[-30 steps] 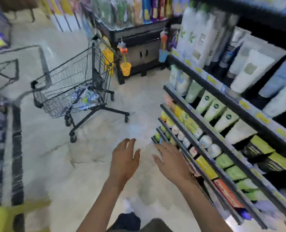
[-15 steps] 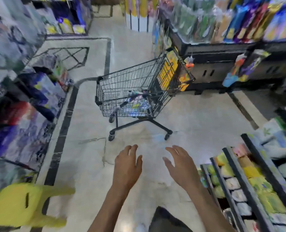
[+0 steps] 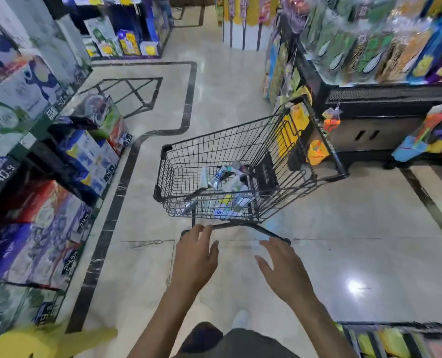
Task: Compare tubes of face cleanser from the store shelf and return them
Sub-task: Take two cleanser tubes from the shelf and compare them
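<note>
Two bare hands hung over an aisle of pale tiled floor (image 3: 240,73), stacked cartons on shelving (image 3: 33,156) to the left and a snack display (image 3: 385,47) to the right. Centre frame stood a black wire shopping cart (image 3: 240,161); a heap of tubes and small packs (image 3: 227,187) lay in its basket, mostly white with blue, green and yellow print, too blurred to read. Whether these were the face cleanser tubes could not be told. A strip of shelf (image 3: 395,339) with yellow and green packs showed at lower right.

Left hand (image 3: 196,262) and right hand (image 3: 284,270) were both empty, fingers spread and relaxed, near the cart's lower frame but apart from it.

Judged handling: such tubes would be light, soft-walled and slightly slick; best pinched mid-body or at the stiffer cap end, gently, to avoid denting.
</note>
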{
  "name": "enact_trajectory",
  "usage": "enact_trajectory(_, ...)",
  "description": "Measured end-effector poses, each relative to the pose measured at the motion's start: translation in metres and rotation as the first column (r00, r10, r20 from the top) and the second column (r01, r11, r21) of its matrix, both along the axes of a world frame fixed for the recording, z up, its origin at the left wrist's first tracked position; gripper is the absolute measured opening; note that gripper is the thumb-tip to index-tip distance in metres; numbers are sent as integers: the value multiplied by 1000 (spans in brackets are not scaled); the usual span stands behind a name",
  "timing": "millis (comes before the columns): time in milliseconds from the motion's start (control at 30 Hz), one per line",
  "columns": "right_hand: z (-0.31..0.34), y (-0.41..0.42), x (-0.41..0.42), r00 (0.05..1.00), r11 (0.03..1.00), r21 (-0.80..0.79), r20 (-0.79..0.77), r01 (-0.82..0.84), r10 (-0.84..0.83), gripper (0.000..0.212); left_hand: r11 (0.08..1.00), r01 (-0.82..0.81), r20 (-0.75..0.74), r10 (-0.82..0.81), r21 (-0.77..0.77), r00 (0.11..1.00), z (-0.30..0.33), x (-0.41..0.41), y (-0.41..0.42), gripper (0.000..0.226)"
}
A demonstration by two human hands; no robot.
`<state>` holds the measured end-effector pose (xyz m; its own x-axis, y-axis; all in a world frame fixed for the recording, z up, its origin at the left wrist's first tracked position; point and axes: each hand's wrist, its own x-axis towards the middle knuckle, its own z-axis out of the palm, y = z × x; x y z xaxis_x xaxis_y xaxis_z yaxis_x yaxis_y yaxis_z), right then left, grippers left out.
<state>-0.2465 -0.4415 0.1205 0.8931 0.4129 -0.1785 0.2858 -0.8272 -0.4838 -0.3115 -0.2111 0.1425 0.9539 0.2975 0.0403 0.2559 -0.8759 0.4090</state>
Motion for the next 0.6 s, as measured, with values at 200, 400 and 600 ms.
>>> enact_trajectory(200, 15, 62, 124, 995, 995, -14, 28, -100, 101, 46, 994, -94, -40, 92, -62, 995, -17, 76, 32, 44)
enact_trajectory(400, 3, 124, 230, 993, 992, -62, -3, -114, 114, 47, 985, -128, -150, 110, -114, 983, -50, 164, 81, 49)
enact_trajectory(600, -36, 166, 298, 983, 994, -78, -176, -75, 61, 45, 989, -61, -238, 27, -137, 971, -85, 257, 136, 39)
